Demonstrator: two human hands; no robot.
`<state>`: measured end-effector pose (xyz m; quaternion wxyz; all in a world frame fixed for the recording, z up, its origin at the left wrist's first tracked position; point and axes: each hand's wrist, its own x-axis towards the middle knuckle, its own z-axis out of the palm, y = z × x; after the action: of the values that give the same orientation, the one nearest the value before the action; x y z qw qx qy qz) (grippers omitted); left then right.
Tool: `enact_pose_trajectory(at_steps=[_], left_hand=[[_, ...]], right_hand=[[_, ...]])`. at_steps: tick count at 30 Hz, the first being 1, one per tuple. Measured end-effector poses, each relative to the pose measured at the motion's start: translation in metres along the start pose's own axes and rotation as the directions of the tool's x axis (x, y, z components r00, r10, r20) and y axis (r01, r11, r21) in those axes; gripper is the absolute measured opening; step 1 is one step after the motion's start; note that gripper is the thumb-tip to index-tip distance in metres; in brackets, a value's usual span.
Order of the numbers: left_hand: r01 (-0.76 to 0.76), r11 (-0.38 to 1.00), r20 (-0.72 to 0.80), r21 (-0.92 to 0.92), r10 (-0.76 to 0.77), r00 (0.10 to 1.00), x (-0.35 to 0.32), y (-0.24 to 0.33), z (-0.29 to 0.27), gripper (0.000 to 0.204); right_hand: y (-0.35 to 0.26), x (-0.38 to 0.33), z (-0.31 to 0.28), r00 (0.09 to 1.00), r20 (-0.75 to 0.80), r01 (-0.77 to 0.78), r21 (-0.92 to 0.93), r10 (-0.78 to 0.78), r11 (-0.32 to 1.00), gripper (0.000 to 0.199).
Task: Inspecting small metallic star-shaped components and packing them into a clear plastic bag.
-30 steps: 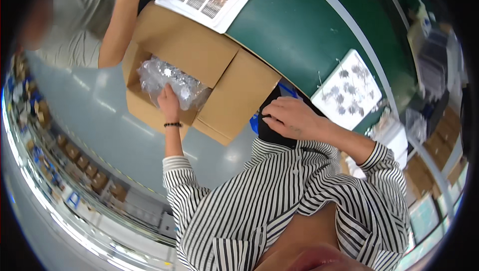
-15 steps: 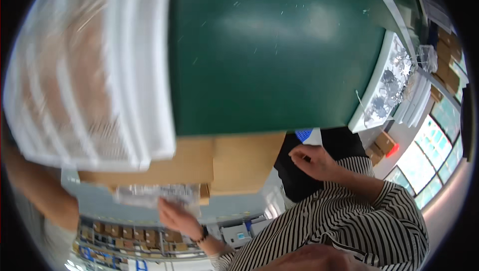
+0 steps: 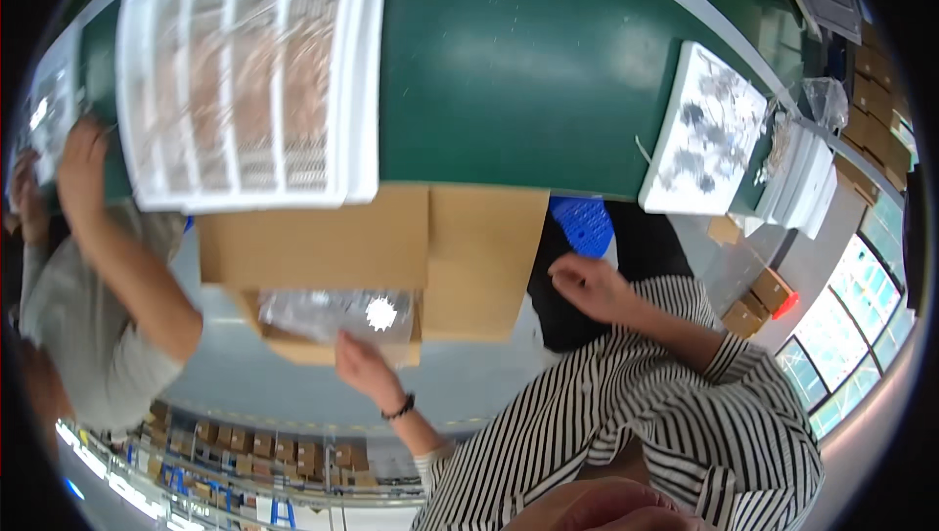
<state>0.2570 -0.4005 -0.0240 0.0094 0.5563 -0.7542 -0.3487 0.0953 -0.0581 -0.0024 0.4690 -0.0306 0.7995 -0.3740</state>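
At the near side of an open cardboard box [image 3: 479, 267], my left hand [image 3: 370, 373] has its fingers together at the edge of a clear plastic bag [image 3: 318, 312]. It appears to grip that edge, though the fingertips are partly hidden. The bag lies at the box opening, with a bright white jagged shape [image 3: 381, 313] at its right end. My right hand [image 3: 590, 288] hovers over my lap, fingers loosely curled, nothing visible in them. Beyond it a blue perforated piece [image 3: 584, 226] shows beside my dark trousers.
On the green table [image 3: 509, 71] stand a white slatted tray [image 3: 362, 91] of wrapped brownish items and a white tray [image 3: 675, 179] of silvery star-shaped pieces. At far left another person's arm [image 3: 137, 272] reaches over the table. Shelves with cartons [image 3: 264, 448] line the background.
The view has shifted, so table, box and trays sit higher and more shows at left. The other person's hand now appears beside the slatted tray. My hands stay near the box and my lap.
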Motion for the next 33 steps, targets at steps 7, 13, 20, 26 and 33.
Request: enact_pose_trajectory(at_steps=[7, 13, 20, 26, 33], left_hand=[[0.049, 0.975, -0.019, -0.215, -0.054, 0.998, -0.026, 0.078, -0.051, 0.046], [0.001, 1.000, -0.024, -0.014, -0.001, 1.000, -0.094, 0.176, -0.143, 0.045], [-0.123, 0.987, 0.170, 0.102, 0.105, 0.980, -0.144, 0.309, -0.213, 0.042], [-0.440, 0.897, 0.388, 0.030, 0.396, 0.833, -0.140, 0.387, -0.184, 0.036], [-0.826, 0.563, 0.474, -0.028, 0.735, 0.485, -0.134, 0.436, -0.092, 0.032]], right_hand=[[-0.054, -0.017, -0.036, 0.999, 0.002, 0.040, 0.101, -0.040, 0.994, 0.006], [-0.083, -0.003, -0.056, 0.945, 0.304, 0.045, 0.234, -0.117, 0.971, 0.016], [-0.168, -0.018, -0.052, 0.809, 0.571, -0.193, 0.477, -0.136, 0.857, 0.057], [-0.193, -0.027, -0.069, 0.831, 0.513, -0.328, 0.763, -0.215, 0.557, 0.067], [-0.204, -0.001, -0.162, 0.986, 0.041, 0.052, 0.843, -0.161, 0.535, 0.057]])
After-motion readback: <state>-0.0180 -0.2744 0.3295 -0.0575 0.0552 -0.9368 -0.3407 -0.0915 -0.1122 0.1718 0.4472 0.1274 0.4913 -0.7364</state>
